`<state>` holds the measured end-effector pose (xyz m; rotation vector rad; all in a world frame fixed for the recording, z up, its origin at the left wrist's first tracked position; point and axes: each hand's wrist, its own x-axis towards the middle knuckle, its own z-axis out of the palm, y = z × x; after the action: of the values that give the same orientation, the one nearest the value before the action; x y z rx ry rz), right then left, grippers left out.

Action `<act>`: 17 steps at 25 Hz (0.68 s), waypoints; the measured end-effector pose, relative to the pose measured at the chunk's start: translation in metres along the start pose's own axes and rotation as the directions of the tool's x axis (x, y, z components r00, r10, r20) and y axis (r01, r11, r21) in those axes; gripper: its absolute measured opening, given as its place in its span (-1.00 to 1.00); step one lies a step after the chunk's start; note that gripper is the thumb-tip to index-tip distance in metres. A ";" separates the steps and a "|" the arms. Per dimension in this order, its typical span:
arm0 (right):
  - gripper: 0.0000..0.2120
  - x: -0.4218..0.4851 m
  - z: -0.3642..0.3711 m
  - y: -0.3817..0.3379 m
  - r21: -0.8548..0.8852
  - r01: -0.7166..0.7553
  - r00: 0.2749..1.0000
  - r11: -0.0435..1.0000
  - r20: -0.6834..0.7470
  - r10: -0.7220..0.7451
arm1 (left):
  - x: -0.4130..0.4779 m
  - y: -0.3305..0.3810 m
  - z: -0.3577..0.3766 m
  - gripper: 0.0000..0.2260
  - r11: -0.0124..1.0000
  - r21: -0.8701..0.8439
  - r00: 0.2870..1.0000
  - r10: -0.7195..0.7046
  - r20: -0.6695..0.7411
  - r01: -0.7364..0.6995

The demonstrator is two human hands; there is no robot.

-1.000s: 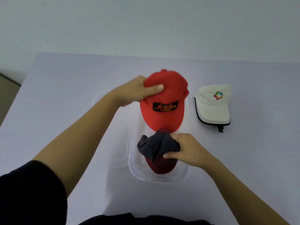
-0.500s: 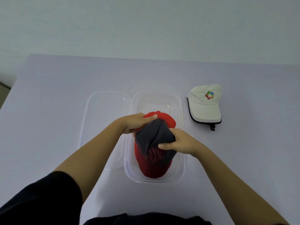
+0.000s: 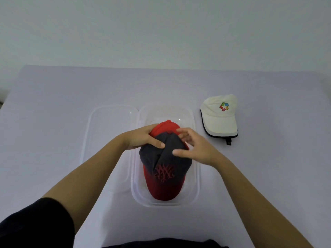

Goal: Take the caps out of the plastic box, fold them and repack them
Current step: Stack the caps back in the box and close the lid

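Observation:
A clear plastic box (image 3: 196, 176) sits in the middle of the table. Inside it lies a dark grey cap with a red brim and red logo (image 3: 165, 173), brim toward me. Under it is a bright red cap (image 3: 167, 124); only its crown shows at the far end. My left hand (image 3: 143, 138) grips the left rear of the stacked caps, fingers around the red cap's edge and thumb pressed on the grey crown. My right hand (image 3: 194, 149) hovers over the right rear with fingers spread, its thumb just touching the grey crown.
The box's clear lid (image 3: 107, 140) lies flat against the box's left side. A white cap with a coloured logo (image 3: 220, 119) rests on the table right of the box. The lilac table ends at a pale wall behind.
The red cap came down from above the box's far end into the box, beneath the grey cap. My right hand loosened its pinch on the grey cap and spread its fingers.

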<state>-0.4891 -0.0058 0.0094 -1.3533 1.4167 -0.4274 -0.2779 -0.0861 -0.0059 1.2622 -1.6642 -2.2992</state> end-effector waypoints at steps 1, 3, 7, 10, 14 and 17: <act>-0.44 0.002 -0.012 0.003 0.052 0.072 0.986 0.996 -0.153 -0.064 | 0.000 -0.001 -0.001 -0.48 1.000 -0.002 1.000 0.002 0.000 -0.002; -0.46 0.017 -0.045 0.023 -0.020 0.082 0.844 0.996 -0.531 -0.080 | 0.002 -0.001 -0.001 -0.46 1.000 -0.005 1.000 -0.005 0.002 0.005; -0.02 0.056 -0.106 0.076 0.009 -0.373 0.679 0.928 -0.679 0.280 | 0.004 0.000 0.000 -0.46 1.000 0.008 1.000 -0.018 0.011 0.018; 0.21 0.066 -0.113 0.095 0.038 -0.385 0.757 0.922 -0.558 0.340 | 0.004 0.001 0.001 -0.46 1.000 0.002 1.000 -0.021 0.006 0.021; 0.38 0.060 -0.091 0.099 -0.052 -0.478 0.779 0.877 -0.486 0.396 | 0.002 0.001 0.002 -0.44 1.000 -0.010 1.000 -0.012 -0.005 0.012; 0.43 0.043 -0.067 0.106 -0.075 -0.565 0.756 0.822 -0.446 0.479 | 0.003 0.001 0.002 -0.44 1.000 -0.013 1.000 -0.013 -0.013 0.012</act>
<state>-0.5867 -0.0397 -0.0729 -0.9781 2.1686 -0.1891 -0.2817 -0.0865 -0.0066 1.2864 -1.6394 -2.2992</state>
